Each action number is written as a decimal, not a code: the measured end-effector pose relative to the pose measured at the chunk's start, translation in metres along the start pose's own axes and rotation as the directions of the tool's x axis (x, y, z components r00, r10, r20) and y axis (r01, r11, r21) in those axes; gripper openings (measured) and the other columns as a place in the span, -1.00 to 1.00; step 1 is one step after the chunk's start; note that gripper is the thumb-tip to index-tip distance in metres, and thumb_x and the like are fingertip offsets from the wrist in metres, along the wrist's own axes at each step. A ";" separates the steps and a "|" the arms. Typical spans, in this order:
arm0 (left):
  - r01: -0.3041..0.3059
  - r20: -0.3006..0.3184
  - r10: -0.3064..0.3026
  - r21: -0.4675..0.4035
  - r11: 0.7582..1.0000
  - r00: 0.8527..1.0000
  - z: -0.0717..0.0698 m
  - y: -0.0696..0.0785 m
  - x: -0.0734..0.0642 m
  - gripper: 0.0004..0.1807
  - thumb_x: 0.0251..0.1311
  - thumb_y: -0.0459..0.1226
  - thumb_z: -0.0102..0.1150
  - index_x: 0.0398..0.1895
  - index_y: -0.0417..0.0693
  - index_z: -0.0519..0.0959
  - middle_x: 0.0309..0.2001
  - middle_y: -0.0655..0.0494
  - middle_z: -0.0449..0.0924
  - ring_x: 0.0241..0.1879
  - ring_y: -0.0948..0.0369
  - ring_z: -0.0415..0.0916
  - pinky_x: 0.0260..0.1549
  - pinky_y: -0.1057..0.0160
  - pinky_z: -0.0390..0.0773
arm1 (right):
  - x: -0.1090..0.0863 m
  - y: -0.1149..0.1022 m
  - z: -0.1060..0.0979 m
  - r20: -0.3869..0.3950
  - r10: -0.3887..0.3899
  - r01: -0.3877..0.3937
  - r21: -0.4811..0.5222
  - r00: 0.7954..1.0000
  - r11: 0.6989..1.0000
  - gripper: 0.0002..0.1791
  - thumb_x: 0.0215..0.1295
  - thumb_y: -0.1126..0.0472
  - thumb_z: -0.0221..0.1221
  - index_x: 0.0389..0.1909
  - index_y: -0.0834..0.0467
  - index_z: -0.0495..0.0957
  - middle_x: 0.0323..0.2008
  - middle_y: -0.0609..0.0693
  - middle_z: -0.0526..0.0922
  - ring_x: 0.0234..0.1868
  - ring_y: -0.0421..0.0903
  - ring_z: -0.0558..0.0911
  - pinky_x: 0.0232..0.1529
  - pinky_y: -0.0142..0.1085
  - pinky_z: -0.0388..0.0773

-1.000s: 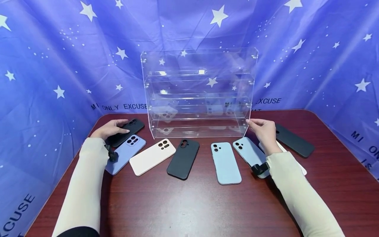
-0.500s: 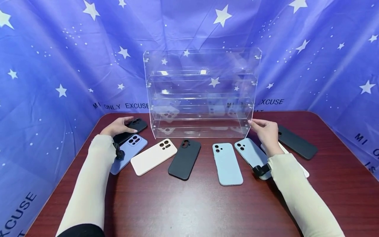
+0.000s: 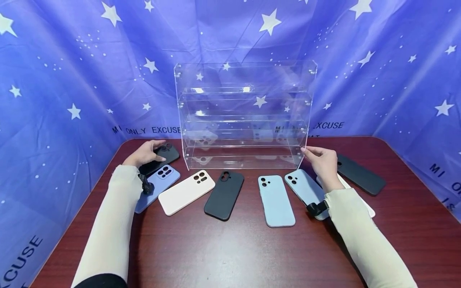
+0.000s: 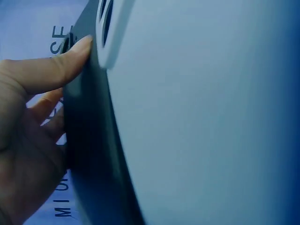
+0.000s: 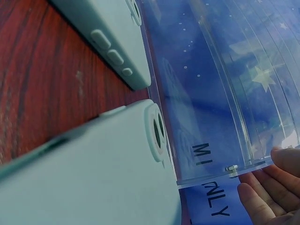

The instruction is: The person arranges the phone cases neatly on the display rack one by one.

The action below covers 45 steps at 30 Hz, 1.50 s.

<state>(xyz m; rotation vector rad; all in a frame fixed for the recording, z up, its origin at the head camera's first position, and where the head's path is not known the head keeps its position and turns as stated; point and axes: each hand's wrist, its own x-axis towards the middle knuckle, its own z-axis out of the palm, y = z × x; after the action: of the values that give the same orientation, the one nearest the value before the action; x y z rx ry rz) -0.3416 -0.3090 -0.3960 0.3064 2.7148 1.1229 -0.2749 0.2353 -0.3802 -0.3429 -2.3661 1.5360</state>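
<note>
At the far left my left hand (image 3: 143,154) grips the edge of a black phone case (image 3: 171,152). The left wrist view shows the thumb (image 4: 77,52) on this case's near face and the fingers along its far side. A lavender phone case (image 3: 155,189) lies just in front and fills much of that view. My right hand (image 3: 321,163) pinches the lower right side panel of a clear acrylic tiered rack (image 3: 243,163). In the right wrist view its thumb and fingers (image 5: 253,201) stand on either side of that panel's edge.
Before the rack lie a cream phone case (image 3: 185,194), a black one (image 3: 223,196) and two light blue ones (image 3: 276,204) (image 3: 306,188). Beneath the right forearm is a white case (image 3: 368,208), with another black case (image 3: 361,176) beyond. A starry blue curtain (image 3: 230,36) hangs behind the table.
My left hand has shifted to the right along the black phone case, its thumb now nearer the camera cutout. The right hand stays at the rack's side panel. The head view has shifted slightly.
</note>
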 end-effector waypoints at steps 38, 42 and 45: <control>-0.390 -0.498 0.238 -0.227 0.892 0.834 -0.106 0.211 -0.063 -0.74 0.10 -0.45 0.27 -0.12 -0.11 0.62 -0.41 0.43 0.68 -0.30 0.52 0.60 -0.21 0.61 0.47 | -0.004 0.004 -0.009 0.075 -0.004 -0.002 0.082 0.997 0.997 -0.47 0.16 -0.06 0.28 -0.01 0.28 0.60 -0.17 0.06 0.70 -0.38 -0.43 0.64 -0.31 -0.57 0.55; -0.540 -0.545 0.273 -0.421 0.729 0.793 -0.103 0.234 -0.051 -0.78 0.04 -0.58 0.22 -0.27 -0.17 0.63 -0.39 0.19 0.71 -0.27 0.37 0.64 -0.17 0.52 0.53 | -0.003 0.004 -0.008 0.085 -0.033 0.027 0.065 0.996 0.998 -0.50 0.22 0.01 0.24 0.01 0.32 0.58 -0.10 0.20 0.65 -0.37 -0.41 0.65 -0.28 -0.53 0.57; -0.598 -0.580 0.277 -0.484 0.639 0.766 -0.097 0.253 -0.040 -0.77 0.04 -0.61 0.20 -0.31 -0.17 0.63 -0.40 0.13 0.70 -0.29 0.32 0.63 -0.23 0.48 0.56 | -0.003 0.002 -0.007 0.081 -0.025 0.018 0.075 0.996 0.997 -0.53 0.23 0.05 0.24 0.00 0.32 0.58 -0.11 0.19 0.66 -0.37 -0.40 0.65 -0.28 -0.50 0.59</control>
<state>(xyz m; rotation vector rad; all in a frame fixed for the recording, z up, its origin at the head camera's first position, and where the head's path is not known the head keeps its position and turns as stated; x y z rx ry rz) -0.2977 -0.2097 -0.1447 0.7132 2.3943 2.4881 -0.2695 0.2405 -0.3799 -0.2417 -2.3581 1.6522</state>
